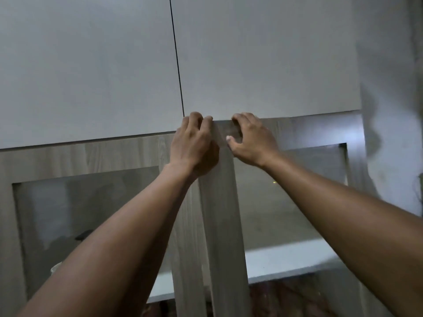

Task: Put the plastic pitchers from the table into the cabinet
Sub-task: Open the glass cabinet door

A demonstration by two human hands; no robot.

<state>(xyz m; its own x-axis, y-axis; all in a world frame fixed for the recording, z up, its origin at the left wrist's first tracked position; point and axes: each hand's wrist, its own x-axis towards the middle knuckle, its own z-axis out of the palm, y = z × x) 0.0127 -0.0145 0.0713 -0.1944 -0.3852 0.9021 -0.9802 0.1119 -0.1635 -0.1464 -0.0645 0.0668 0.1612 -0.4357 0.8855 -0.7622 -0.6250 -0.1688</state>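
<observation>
No plastic pitcher shows in the head view. Two wood-grain cabinet doors with glass panels fill the lower half. My left hand [194, 145] has its fingers hooked over the top inner corner of the left door [91, 156]. My right hand [251, 140] grips the top edge of the right door [224, 213], thumb held apart below the fingers. The right door's inner stile leans out in front of the left door's stile, so that door stands slightly ajar. Both forearms reach up from the bottom of the frame.
Two shut white upper cabinet doors [91, 65] hang directly above my hands. Through the right glass panel [286, 202] a white shelf [286, 259] shows. Dim shapes sit behind the left glass [68, 213]. A white wall [393, 110] borders the right side.
</observation>
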